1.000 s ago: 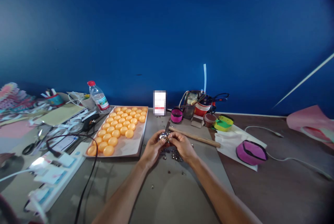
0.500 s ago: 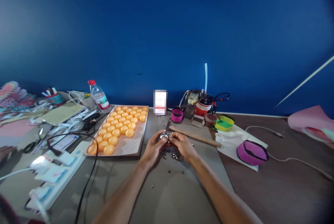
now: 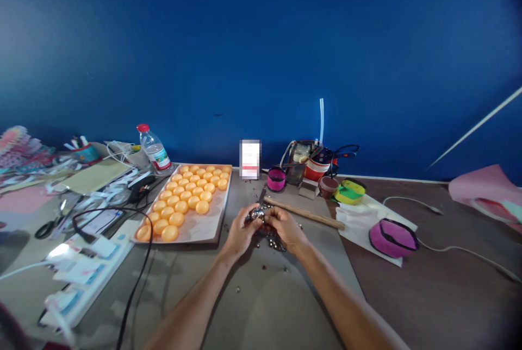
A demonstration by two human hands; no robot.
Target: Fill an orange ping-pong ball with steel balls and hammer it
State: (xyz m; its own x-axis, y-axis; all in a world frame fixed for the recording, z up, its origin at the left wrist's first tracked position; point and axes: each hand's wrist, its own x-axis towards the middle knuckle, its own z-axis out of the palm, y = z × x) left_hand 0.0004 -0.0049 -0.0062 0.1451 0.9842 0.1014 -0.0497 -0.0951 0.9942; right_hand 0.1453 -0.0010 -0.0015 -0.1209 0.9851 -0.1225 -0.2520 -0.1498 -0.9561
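Since the earlier frames: both hands sit slightly lower and closer together over the counter (image 3: 265, 306); otherwise little change.

Left hand (image 3: 240, 233): fingers curled, fingertips pinched on a shiny silver piece (image 3: 256, 212). Right hand (image 3: 285, 227): also curled, fingertips meeting the same piece from the other side. The piece is held between the two hands, at their far edge, just above the counter. How much of it each hand covers cannot be told; it is small and glints.

Directly under and just near-side of the hands: a scatter of small metal pieces (image 3: 274, 242), a few strays lying closer to the person.

Left of the left hand: a tray (image 3: 202, 229) with rows of orange balls (image 3: 185, 198), its edge near the left wrist. Further left, a black cable (image 3: 138, 263) crosses the counter.

Beyond the right hand: a wooden stick (image 3: 304, 214), lying slanted, its near end just past the fingertips. Beyond the hands: a small pink cup (image 3: 276, 180). Well to the right: a purple pouch (image 3: 392, 237) on white paper.
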